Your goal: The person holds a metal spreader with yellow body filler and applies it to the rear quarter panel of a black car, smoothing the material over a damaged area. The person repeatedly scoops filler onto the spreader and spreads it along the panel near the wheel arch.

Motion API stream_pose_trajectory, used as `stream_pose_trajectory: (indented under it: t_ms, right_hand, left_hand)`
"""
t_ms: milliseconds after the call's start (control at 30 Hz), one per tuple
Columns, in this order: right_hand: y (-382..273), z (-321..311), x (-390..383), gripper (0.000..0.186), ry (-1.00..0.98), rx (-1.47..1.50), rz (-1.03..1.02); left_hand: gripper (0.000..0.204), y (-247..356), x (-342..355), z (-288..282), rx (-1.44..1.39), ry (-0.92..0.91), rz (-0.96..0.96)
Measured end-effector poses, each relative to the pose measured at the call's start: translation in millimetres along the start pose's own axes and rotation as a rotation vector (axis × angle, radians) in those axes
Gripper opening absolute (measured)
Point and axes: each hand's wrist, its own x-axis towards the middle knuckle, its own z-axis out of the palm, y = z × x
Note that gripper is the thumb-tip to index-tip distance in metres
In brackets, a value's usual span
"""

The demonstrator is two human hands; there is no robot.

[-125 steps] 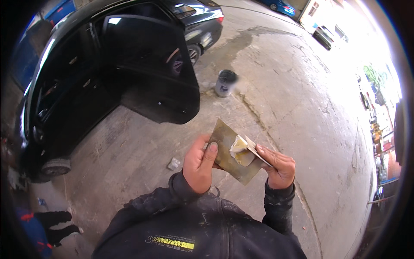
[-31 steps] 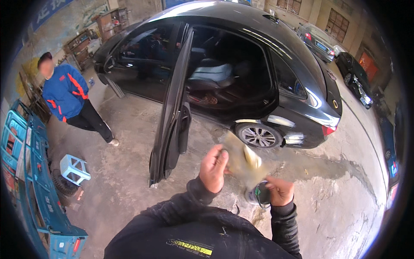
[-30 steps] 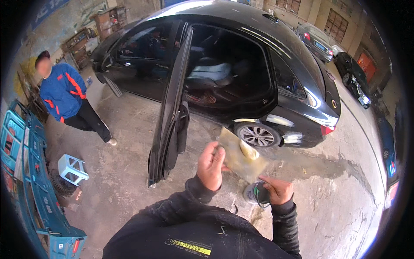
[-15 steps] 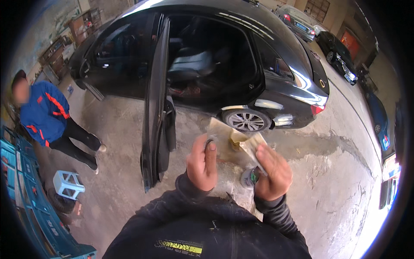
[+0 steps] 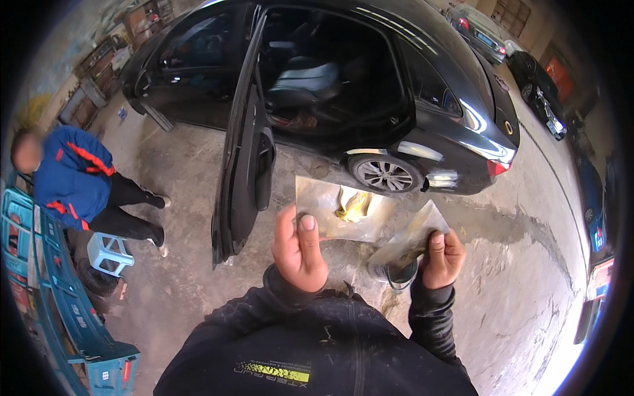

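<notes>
My left hand grips a thin rectangular filler spreader plate by its near left corner, thumb on top. On that plate lies a lump of yellowish putty. Pinched in my right hand is a flat metallic-looking putty scraper, tilted and apart from the plate. Beneath the scraper an open tin shows on the ground, partly hidden by my hand and the scraper. Ahead, the black car has pale filler patches around its rear wheel.
The car's rear door stands wide open ahead on the left. A person in a blue jacket is at the left, beside a light blue stool and a teal bumper-like part. More cars are parked at the far right.
My right hand has moved right and away from the plate, taking the scraper with it. The plate has flattened toward view, exposing the putty. The view has shifted slightly.
</notes>
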Motion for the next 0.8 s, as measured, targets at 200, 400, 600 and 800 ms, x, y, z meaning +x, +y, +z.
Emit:
stream_pose_trajectory:
  t_ms: [200, 400, 600, 800]
  right_hand:
    - [21.9, 25.3, -7.5, 0.024, 0.016, -0.054, 0.132]
    - [-14.8, 3.4, 35.8, 0.03, 0.108, 0.095, -0.082]
    - [-30.5, 19.7, 17.8, 0.03, -0.015, -0.317, -0.548]
    - [-28.3, 5.0, 12.8, 0.025, -0.414, -0.449, -0.007]
  left_hand:
    - [0.025, 5.9, -17.3, 16.8, 0.358, -0.178, 0.2]
    - [0.027, 6.2, -17.7, 16.3, 0.355, -0.586, 0.345]
    - [0.036, -5.9, -12.1, 11.4, 0.164, -0.433, -0.159]
    - [0.045, -26.8, 8.7, 3.6, -0.4, -0.223, -0.463]
